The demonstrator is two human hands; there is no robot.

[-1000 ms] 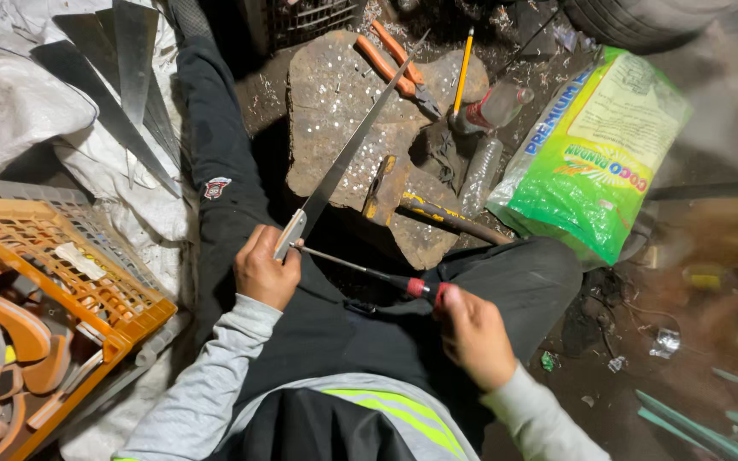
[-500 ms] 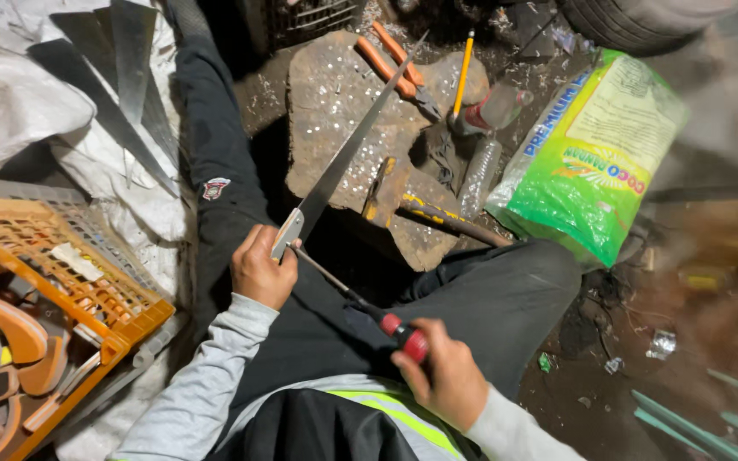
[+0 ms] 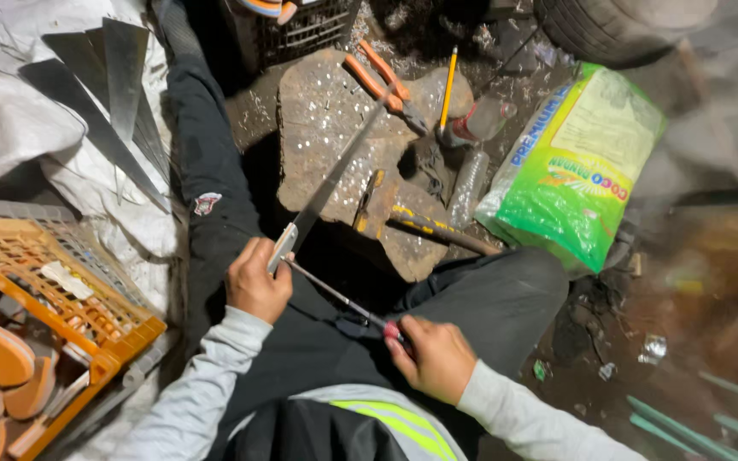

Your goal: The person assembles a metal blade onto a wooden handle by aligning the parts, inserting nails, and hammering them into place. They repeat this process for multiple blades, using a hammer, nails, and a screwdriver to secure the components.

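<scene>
Gripping one blade [image 3: 326, 183] and one file [image 3: 335, 294], two hands.

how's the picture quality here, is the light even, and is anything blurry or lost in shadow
Head view: the light is uneven, brightest on the flat stone and the green bag, falling into deep shadow between the legs and at the top edge. The left hand, right hand and the thin file are fairly sharp; the right edge is hazy and smeared. Straight lines bow slightly near the corners.
</scene>
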